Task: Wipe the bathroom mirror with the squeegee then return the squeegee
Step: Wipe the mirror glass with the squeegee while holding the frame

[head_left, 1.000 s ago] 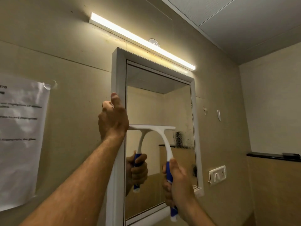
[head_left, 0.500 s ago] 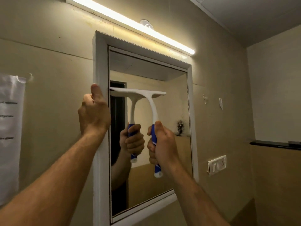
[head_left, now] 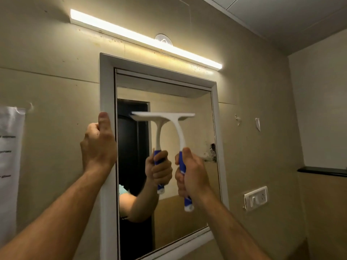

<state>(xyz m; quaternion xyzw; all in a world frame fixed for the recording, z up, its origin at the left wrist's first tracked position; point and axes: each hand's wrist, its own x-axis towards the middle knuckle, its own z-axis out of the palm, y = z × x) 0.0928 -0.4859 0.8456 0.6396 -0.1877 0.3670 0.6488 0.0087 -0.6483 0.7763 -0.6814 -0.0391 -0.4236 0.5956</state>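
A white-framed mirror (head_left: 216, 139) hangs on the beige wall. My right hand (head_left: 189, 175) grips the blue handle of a white squeegee (head_left: 176, 126), whose blade lies flat against the glass in the upper middle of the mirror. The squeegee and my hand are doubled in the reflection just to the left. My left hand (head_left: 98, 143) holds the mirror's left frame edge, fingers curled round it and thumb pointing up along the front.
A lit tube light (head_left: 144, 39) runs above the mirror. A paper notice (head_left: 9, 166) hangs on the wall at far left. A white switch plate (head_left: 256, 197) sits right of the mirror, with a dark ledge (head_left: 323, 170) beyond it.
The squeegee has gone up the glass from the mirror's lower part to its upper middle and shifted a little right. My left hand stays on the frame edge.
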